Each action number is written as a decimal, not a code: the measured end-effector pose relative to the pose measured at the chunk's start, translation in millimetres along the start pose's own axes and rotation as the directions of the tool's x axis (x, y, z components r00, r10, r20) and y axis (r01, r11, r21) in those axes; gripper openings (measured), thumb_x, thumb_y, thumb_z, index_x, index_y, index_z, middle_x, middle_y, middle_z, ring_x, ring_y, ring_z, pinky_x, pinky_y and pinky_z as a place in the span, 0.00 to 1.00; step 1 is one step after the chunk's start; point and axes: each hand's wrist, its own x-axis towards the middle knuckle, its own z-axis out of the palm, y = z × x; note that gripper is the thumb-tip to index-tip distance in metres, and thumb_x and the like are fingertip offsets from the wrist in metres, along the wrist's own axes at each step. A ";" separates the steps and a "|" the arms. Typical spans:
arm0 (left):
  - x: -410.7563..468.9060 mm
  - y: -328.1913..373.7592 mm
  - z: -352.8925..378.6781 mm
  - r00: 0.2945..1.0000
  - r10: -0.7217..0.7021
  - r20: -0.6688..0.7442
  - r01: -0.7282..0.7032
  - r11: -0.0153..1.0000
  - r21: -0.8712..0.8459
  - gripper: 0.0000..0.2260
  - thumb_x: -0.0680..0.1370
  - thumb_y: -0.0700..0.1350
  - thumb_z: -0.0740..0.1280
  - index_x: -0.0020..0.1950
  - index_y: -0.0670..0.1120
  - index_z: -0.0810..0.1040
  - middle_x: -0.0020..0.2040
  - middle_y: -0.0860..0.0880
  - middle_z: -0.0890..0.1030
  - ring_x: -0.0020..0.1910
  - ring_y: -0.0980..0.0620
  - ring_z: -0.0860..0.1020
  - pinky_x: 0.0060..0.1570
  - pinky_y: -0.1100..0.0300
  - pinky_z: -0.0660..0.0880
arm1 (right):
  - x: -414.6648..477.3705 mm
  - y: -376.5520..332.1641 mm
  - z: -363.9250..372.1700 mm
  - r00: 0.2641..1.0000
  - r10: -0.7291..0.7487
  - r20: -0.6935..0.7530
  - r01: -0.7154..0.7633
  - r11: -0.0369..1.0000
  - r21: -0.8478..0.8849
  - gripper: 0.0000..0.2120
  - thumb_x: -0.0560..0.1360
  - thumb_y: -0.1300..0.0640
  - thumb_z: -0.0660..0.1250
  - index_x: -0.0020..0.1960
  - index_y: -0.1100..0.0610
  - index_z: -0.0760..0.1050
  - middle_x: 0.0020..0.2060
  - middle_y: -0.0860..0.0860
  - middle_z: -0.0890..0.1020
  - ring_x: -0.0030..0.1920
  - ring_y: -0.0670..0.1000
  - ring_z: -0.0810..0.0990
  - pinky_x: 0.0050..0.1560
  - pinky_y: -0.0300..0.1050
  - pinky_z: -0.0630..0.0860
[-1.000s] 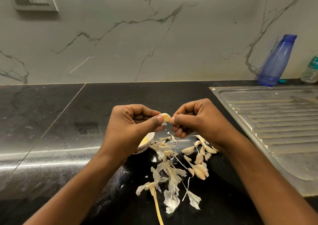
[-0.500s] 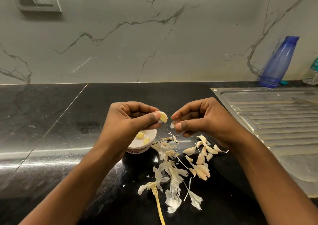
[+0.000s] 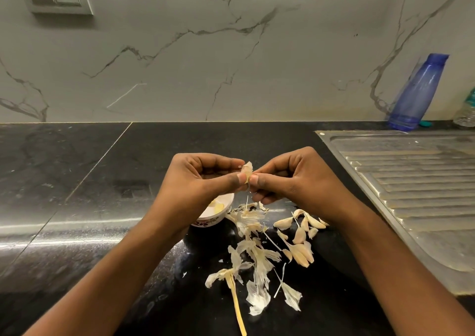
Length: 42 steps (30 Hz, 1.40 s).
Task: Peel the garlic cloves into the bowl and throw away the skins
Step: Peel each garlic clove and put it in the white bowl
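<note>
Over the glossy black stone surface (image 3: 77,207), the left hand (image 3: 203,181) and right hand (image 3: 295,178) are curled together. A small white bowl (image 3: 221,213) is seen under the left hand, with papery pale skins (image 3: 254,256) and unpeeled cloves (image 3: 300,235) scattered beside it. A half-skinned garlic clove (image 3: 247,171) is pinched by both hands.

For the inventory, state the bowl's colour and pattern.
Bowl: white, dark print near its base; head view.

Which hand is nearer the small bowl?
Left. The left hand is in front of the bowl, hiding part of it; the right hand is off to its right.
</note>
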 end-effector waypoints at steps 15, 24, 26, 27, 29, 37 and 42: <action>0.8 -6.3 1.5 0.999 0.051 -0.010 -0.050 0.996 0.080 0.09 0.74 0.32 0.75 0.52 0.40 0.86 0.45 0.44 0.89 0.46 0.47 0.88 0.48 0.59 0.84 | 1.3 4.2 9.8 0.997 -0.046 -0.062 0.042 0.998 -0.055 0.03 0.78 0.64 0.74 0.50 0.63 0.87 0.39 0.57 0.88 0.39 0.55 0.89 0.42 0.45 0.87; 0.7 -8.1 1.3 0.996 0.084 -0.006 -0.083 0.991 0.104 0.15 0.77 0.32 0.73 0.62 0.44 0.84 0.44 0.43 0.89 0.46 0.47 0.89 0.50 0.58 0.85 | 0.9 2.0 9.4 0.999 -0.007 -0.033 0.007 1.000 -0.001 0.04 0.78 0.63 0.75 0.51 0.63 0.87 0.40 0.57 0.89 0.41 0.57 0.90 0.45 0.49 0.87; 1.0 -8.1 1.1 0.993 0.113 -0.010 -0.111 0.985 0.129 0.15 0.77 0.32 0.74 0.61 0.45 0.84 0.44 0.44 0.89 0.46 0.48 0.88 0.50 0.58 0.85 | 0.2 0.7 9.3 1.000 -0.009 -0.021 0.009 1.000 0.014 0.08 0.76 0.59 0.77 0.52 0.62 0.87 0.41 0.57 0.89 0.42 0.57 0.90 0.46 0.50 0.88; 1.0 -8.1 1.0 0.993 0.118 -0.015 -0.115 0.985 0.132 0.14 0.76 0.32 0.74 0.59 0.45 0.85 0.44 0.45 0.89 0.45 0.48 0.88 0.50 0.58 0.85 | 0.1 0.5 9.5 1.000 -0.012 -0.022 0.012 1.000 0.011 0.10 0.75 0.56 0.77 0.52 0.62 0.87 0.41 0.57 0.89 0.42 0.57 0.90 0.46 0.50 0.88; 0.7 -7.6 1.0 0.994 0.113 -0.013 -0.110 0.986 0.124 0.12 0.76 0.33 0.75 0.56 0.45 0.86 0.44 0.45 0.89 0.45 0.48 0.88 0.49 0.59 0.85 | 0.9 1.1 9.5 0.999 -0.011 -0.030 0.011 1.000 -0.002 0.09 0.76 0.58 0.77 0.52 0.62 0.86 0.41 0.57 0.89 0.42 0.57 0.90 0.47 0.51 0.88; -0.3 -6.2 1.3 0.997 0.076 -0.011 -0.075 0.993 0.092 0.10 0.74 0.31 0.75 0.52 0.42 0.87 0.43 0.45 0.89 0.44 0.47 0.89 0.47 0.60 0.84 | 0.8 3.8 11.3 0.998 -0.056 -0.043 0.054 0.998 -0.043 0.03 0.78 0.63 0.75 0.50 0.63 0.87 0.39 0.56 0.88 0.39 0.56 0.89 0.44 0.49 0.87; -1.6 -3.8 1.9 0.999 0.048 0.003 -0.048 0.999 0.025 0.10 0.74 0.31 0.75 0.53 0.41 0.86 0.44 0.43 0.89 0.44 0.46 0.89 0.45 0.62 0.84 | 1.9 5.2 13.4 0.991 -0.103 -0.084 0.097 0.993 -0.072 0.02 0.77 0.63 0.75 0.47 0.62 0.87 0.37 0.55 0.88 0.37 0.55 0.88 0.40 0.44 0.86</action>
